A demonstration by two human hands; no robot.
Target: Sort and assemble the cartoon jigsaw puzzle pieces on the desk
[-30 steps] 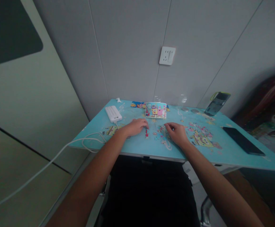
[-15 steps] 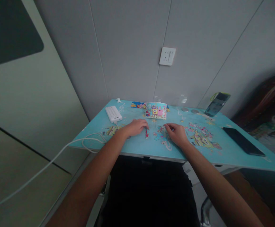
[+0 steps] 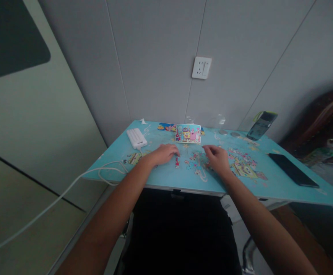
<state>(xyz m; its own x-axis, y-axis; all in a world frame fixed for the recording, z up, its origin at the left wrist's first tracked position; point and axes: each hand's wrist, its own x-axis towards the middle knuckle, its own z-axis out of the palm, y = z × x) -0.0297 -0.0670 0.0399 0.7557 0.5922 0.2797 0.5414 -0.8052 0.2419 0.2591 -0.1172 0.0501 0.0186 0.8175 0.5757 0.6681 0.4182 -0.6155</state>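
Note:
My left hand (image 3: 164, 154) rests palm down on the blue cartoon-printed table (image 3: 160, 177), fingers together, fingertips beside a small red puzzle piece (image 3: 177, 162). My right hand (image 3: 218, 158) lies over a scatter of small puzzle pieces (image 3: 194, 165), its fingers curled loosely downward; I cannot make out whether it holds a piece. A colourful cartoon reference picture (image 3: 188, 133) stands just beyond both hands.
A white power bank (image 3: 137, 138) with a white cable (image 3: 109, 171) lies at the left. A black phone (image 3: 293, 169) lies at the right, a dark bottle (image 3: 261, 125) leans at the back right. A wall socket (image 3: 202, 67) sits above. The near table edge is close.
My right hand has shifted slightly right and further from me over the scattered pieces. The left hand stays put.

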